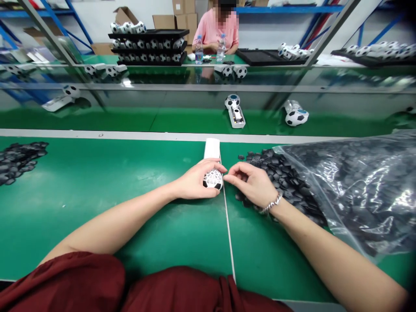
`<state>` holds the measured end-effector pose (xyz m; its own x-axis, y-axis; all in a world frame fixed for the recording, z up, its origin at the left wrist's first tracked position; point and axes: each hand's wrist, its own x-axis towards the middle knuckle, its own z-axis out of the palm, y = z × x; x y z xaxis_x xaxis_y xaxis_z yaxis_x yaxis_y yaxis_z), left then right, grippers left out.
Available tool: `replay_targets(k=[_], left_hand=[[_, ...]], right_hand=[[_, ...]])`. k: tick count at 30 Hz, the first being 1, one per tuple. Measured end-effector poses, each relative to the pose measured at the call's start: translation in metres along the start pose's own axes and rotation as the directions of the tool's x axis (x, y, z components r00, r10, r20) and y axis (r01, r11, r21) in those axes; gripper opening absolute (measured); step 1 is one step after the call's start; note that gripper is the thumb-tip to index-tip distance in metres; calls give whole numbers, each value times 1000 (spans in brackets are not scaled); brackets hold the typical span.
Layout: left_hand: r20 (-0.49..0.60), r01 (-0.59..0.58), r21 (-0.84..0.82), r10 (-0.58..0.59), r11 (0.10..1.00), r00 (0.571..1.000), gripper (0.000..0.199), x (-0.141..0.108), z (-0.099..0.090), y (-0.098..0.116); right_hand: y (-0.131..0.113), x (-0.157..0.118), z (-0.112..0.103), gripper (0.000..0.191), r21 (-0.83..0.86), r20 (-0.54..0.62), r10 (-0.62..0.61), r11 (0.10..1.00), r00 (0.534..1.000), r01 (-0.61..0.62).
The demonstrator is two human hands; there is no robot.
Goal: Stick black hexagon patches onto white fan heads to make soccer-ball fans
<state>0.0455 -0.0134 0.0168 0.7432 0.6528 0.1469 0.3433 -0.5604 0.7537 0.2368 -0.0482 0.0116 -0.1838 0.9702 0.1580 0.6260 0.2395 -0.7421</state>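
My left hand (199,180) is wrapped round the ball-shaped head of a white device (212,179), whose plain white handle points away from me on the green table. The ball has a white lattice face and black patches along its near edge. Just right of it, my right hand (250,181) has thumb and index finger pressed together; whatever lies between them, if anything, is too small to tell. Beside and partly under that hand spreads a pile of small black pieces (286,184).
A clear plastic bag (367,186) of black pieces lies at the right. More black pieces (19,162) sit at far left. Football-patterned devices (236,113) rest on the green strip (162,117) beyond. Across from me sits a person (219,30) near stacked black trays (147,47).
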Motion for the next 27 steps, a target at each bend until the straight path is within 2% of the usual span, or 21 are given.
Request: replay_targets(k=[1,3,6,9,13,15,19,21,27], left_hand=[[-6,-9,7,9,1000,1000,46,0,0,0],[-34,-17,30,18,999,999,49,-2,3,-1],[-126,60,107,-46,992,991,56,-5,7,0],[-171,145,153,-118,978,978,56,-6,6,2],[-49,68,76,-64,995,997,50,-4,-4,-1],[-29,57,32,-56,998,998,51,-3,-8,-5],[-94,185,4,-184,983,978,56,-1,-9,-9],[-66,218,-17,-219,976,973,57,-1,-10,-9],[62,140,-54,-137,989,989,57,-3,-17,-5]], right_hand=[[4,0,-4,17,-134,-37,-33,991,999,28],[13,1,-12,13,-409,-55,-87,911,995,57],[23,1,-17,16,-623,12,-67,780,998,60],[26,1,-18,15,-664,76,-47,743,996,86],[25,0,-20,13,-667,98,-65,736,993,114],[24,0,-21,12,-671,108,-50,733,993,110],[22,-1,-23,15,-675,136,30,734,990,71],[22,-2,-23,14,-674,136,37,736,990,65],[20,-1,-24,4,-647,110,40,761,993,41]])
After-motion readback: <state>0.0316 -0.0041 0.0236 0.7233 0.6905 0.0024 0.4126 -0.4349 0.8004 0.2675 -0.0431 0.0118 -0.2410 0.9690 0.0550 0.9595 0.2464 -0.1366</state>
